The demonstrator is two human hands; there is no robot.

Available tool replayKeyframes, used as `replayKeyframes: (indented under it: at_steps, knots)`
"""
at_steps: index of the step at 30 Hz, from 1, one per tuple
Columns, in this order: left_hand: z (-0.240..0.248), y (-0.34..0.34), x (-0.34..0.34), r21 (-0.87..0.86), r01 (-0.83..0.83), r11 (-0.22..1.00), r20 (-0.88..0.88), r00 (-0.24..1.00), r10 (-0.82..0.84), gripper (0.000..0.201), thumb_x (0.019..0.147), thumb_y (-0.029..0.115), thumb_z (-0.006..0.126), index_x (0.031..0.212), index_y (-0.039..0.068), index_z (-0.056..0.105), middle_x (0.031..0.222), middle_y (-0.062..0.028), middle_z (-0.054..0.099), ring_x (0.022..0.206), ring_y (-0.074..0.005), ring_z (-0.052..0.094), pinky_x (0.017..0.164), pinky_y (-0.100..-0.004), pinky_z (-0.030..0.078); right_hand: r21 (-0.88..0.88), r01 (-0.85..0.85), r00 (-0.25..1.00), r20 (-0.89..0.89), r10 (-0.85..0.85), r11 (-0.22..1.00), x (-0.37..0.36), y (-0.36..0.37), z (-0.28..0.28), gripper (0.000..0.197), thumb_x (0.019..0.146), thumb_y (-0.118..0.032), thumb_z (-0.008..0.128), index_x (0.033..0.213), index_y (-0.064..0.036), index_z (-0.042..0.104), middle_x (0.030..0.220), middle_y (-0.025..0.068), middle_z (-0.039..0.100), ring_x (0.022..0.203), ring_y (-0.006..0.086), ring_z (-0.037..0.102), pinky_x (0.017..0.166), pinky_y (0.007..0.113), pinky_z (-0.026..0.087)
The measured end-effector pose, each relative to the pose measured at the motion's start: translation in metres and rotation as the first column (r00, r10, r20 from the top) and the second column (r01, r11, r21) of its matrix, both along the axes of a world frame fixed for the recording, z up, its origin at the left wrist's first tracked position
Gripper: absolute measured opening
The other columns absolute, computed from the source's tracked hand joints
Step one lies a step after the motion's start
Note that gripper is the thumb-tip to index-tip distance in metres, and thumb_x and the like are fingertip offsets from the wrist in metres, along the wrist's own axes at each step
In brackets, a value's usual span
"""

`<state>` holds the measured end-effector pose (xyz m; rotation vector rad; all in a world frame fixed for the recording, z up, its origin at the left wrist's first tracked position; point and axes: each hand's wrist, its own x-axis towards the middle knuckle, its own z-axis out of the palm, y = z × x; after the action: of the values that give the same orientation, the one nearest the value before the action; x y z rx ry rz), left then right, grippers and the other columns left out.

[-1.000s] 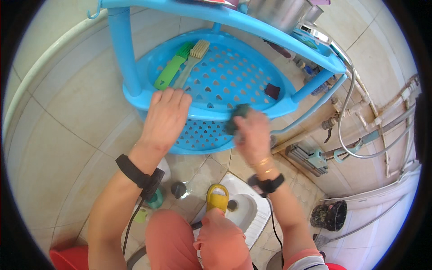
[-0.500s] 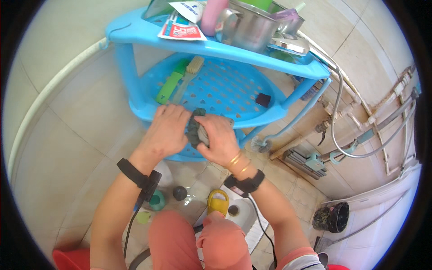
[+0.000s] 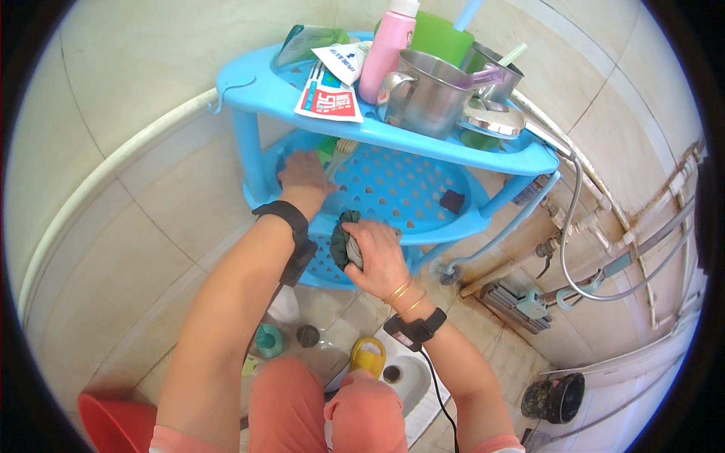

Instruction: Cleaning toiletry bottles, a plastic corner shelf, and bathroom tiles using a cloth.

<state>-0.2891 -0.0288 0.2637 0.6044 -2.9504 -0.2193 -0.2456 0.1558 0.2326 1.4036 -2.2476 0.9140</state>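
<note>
My right hand [image 3: 380, 257] is closed round a bunched dark green and grey cloth [image 3: 344, 240], held just in front of the middle tier of a blue plastic shelf rack [image 3: 393, 185]. Over the left part of that tier reaches my left hand [image 3: 305, 175], its fingers blurred and partly hidden. Close beside them lie a pale-bristled scrubbing brush [image 3: 344, 153] and a green-handled item [image 3: 326, 149], both partly covered by the hand. Whether the left fingers touch either one, I cannot tell. A small dark square [image 3: 451, 201] rests toward the tier's right end.
Crowding the top tier are a pink bottle [image 3: 387, 53], a steel mug [image 3: 429, 94], a green container [image 3: 438, 39], packets [image 3: 330, 98] and a shower head [image 3: 495, 118]. Below are a squat toilet [image 3: 414, 381], a red basin [image 3: 117, 423] and a dark bucket [image 3: 555, 398]. Pipes run along the right wall.
My left hand has left the cloth and moved up and left onto the middle tier. The right hand keeps the cloth. The view has shifted, showing more of the top tier.
</note>
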Motion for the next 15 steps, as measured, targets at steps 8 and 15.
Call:
replayKeyframes:
  at_steps: [8, 15]
  knots:
    - [-0.020, -0.017, -0.010, 0.163, 0.178, 0.970, -0.128, 0.979, -0.158, 0.056, 0.075, 0.029, 0.058, 0.111, -0.009, 0.039, 0.094, -0.0254, 0.059, 0.091, -0.0331, 0.059, 0.077, -0.0376, 0.047, 0.004, -0.007, 1.000, -0.004, 0.007, 1.000, 0.001, -0.001, 0.002, 0.053, 0.057, -0.009, 0.058, 0.109, -0.0060, 0.049, 0.102, 0.0179, 0.050, 0.093, 0.0349, 0.048, 0.081, 0.042, 0.037]
    - [0.022, -0.015, 0.023, 0.693, 0.169, 0.701, -0.267, 0.963, 0.031, 0.049, 0.075, 0.026, 0.059, 0.108, -0.006, 0.044, 0.098, -0.0246, 0.058, 0.094, -0.0383, 0.056, 0.076, -0.0408, 0.045, 0.033, -0.047, 0.985, 0.165, 0.041, 0.998, -0.009, 0.004, 0.008, 0.054, 0.060, -0.012, 0.057, 0.113, -0.0069, 0.047, 0.103, 0.0170, 0.052, 0.095, 0.0348, 0.050, 0.083, 0.042, 0.037]
